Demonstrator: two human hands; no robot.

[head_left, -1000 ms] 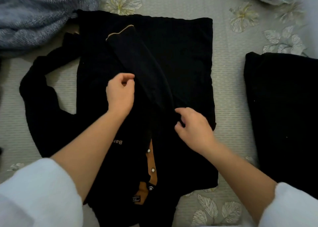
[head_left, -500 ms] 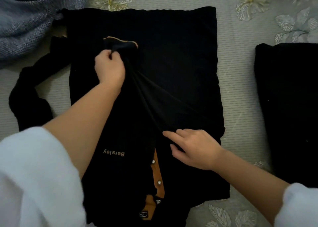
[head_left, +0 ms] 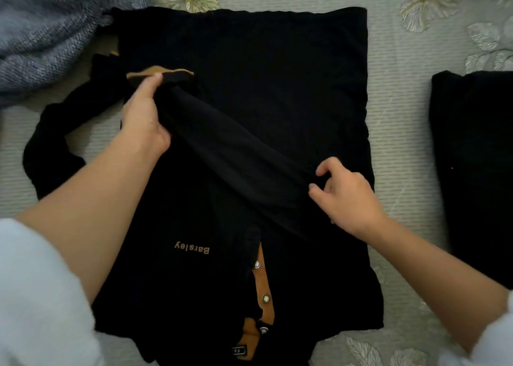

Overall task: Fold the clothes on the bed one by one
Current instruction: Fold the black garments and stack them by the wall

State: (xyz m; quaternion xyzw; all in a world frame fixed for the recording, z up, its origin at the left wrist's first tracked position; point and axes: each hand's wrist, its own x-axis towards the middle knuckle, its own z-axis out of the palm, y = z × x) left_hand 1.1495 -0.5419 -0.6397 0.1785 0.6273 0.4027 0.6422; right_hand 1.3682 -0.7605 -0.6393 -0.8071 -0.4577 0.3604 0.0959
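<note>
A black polo shirt (head_left: 263,68) with a tan button placket and "Barsley" lettering lies flat on the bed, collar toward me. Its right sleeve (head_left: 227,149) is laid diagonally across the body, and its tan-edged cuff sits at the upper left. My left hand (head_left: 144,115) grips that sleeve near the cuff. My right hand (head_left: 347,196) pinches the sleeve's base near the shirt's right edge, fingers curled into the cloth. The other sleeve (head_left: 47,149) loops out over the bed to the left.
The bedsheet (head_left: 402,101) is grey with a floral print. A grey-blue knitted garment (head_left: 41,38) is heaped at the upper left. A dark folded piece of clothing (head_left: 474,171) lies at the right edge.
My left hand slid up the sleeve to the cuff and now holds it stretched. My right hand went from flat fingers on the sleeve's base to pinching it, farther right.
</note>
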